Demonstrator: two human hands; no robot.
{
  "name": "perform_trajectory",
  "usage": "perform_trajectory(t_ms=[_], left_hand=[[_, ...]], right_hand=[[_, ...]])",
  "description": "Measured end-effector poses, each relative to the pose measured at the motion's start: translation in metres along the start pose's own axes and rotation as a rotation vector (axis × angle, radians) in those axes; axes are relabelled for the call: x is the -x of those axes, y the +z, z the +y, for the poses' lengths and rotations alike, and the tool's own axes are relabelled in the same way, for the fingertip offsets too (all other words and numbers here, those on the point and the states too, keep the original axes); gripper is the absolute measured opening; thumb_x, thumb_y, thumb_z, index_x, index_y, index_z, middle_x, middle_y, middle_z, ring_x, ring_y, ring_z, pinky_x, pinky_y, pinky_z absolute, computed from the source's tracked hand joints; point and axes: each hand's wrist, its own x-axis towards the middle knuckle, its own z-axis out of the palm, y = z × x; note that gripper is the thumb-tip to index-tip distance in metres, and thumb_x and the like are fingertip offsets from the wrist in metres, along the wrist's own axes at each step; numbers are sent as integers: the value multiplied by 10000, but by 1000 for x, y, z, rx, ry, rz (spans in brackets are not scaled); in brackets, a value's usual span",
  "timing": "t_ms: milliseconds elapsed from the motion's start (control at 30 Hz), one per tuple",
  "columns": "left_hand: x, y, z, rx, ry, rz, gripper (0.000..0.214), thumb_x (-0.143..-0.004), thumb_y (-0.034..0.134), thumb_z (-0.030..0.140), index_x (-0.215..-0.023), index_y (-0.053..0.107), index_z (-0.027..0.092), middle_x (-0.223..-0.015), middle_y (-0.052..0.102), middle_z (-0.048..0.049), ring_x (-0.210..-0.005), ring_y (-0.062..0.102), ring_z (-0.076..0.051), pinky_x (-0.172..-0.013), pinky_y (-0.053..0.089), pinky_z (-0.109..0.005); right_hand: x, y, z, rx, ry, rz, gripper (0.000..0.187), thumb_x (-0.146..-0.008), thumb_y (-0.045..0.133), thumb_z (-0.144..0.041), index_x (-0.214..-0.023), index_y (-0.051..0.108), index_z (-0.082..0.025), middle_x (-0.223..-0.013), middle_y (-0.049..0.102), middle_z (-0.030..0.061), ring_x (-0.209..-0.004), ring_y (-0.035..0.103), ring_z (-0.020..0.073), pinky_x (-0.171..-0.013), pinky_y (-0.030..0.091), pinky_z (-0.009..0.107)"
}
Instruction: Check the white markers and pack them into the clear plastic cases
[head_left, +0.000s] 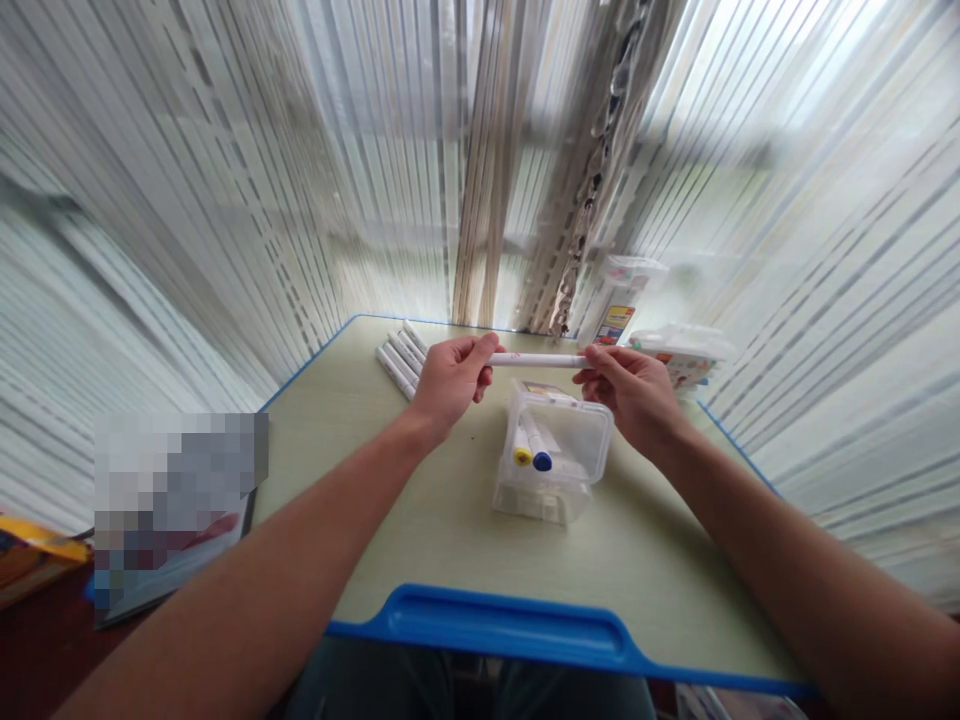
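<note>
A white marker pen (538,360) is stretched level between my two hands, above the table. My left hand (456,372) pinches its left end between thumb and fingers. The right end sits in the closed fingers of my right hand (628,385), which hide that tip. Just below the pen, a clear plastic case (555,440) lies open on the table. Inside it are a marker with a yellow end (523,456) and another with a blue end (542,461). Several white markers (397,362) lie side by side beyond my left hand.
The pale table (420,530) has a blue rim with a moulded blue tray (502,628) at the near edge. At the back right stand a clear package (619,300) and a white, colourfully printed one (679,355). String curtains (390,170) hang close behind the table.
</note>
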Motion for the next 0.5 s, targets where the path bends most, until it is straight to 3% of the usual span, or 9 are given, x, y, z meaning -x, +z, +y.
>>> perform_trajectory(t_ms=[300,500], left_hand=[[1,1,0,-80,-14,65,110,-833,607,216,-773,634,129,-661,564,17,-412,434,-36,-372,343,-178],[2,2,1,-52,-41,62,83,-821,615,211,-783,634,139,-682,553,22,-428,443,-36,-381,362,-181]], right_hand=[[4,4,-4,10,122,2,277,-631,853,-374,-744,717,-160,-632,672,34,-444,529,82,-391,382,198],[4,4,-4,25,88,-13,263,-638,849,-378,-756,719,-182,-652,666,29,-448,527,92,-387,386,218]])
